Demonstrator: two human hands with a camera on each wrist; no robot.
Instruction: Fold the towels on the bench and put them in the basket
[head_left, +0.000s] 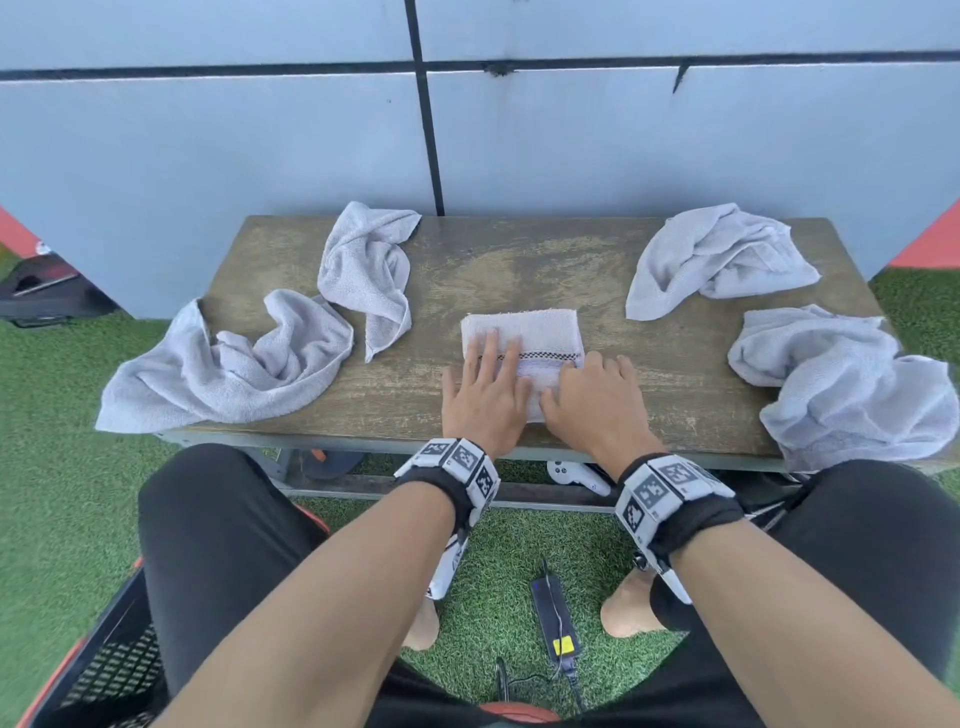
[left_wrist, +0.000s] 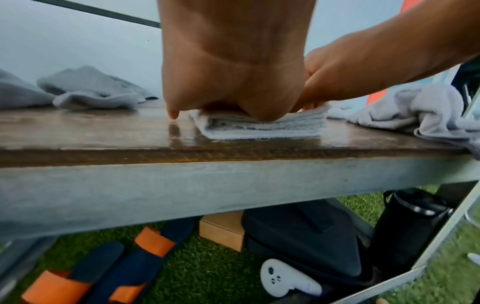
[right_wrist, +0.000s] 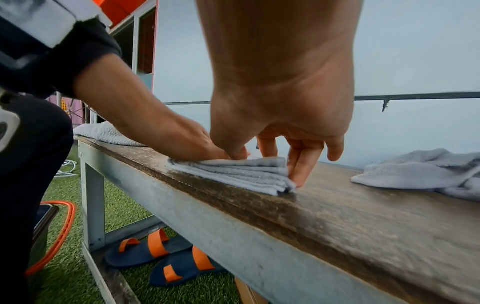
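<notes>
A folded white towel (head_left: 522, 338) with a dark checked stripe lies mid-bench near the front edge of the wooden bench (head_left: 675, 364). My left hand (head_left: 488, 387) presses flat on its left half, fingers straight. My right hand (head_left: 592, 395) sits at the towel's right near corner. In the right wrist view its thumb lies on top of the folded towel (right_wrist: 241, 172) and its straight fingers (right_wrist: 298, 172) touch the right edge and the bench. Several crumpled grey towels lie around: two at the left (head_left: 228, 369) (head_left: 363, 270), two at the right (head_left: 722, 260) (head_left: 847, 379). The black mesh basket (head_left: 104, 670) stands by my left leg.
A grey panelled wall (head_left: 571, 145) rises right behind the bench. Under the bench lie blue and orange sandals (right_wrist: 161, 253), a white controller (left_wrist: 285, 279), a black bag (left_wrist: 298, 236) and a cardboard box (left_wrist: 223, 230). A black power adapter (head_left: 553, 618) lies on the green turf between my feet.
</notes>
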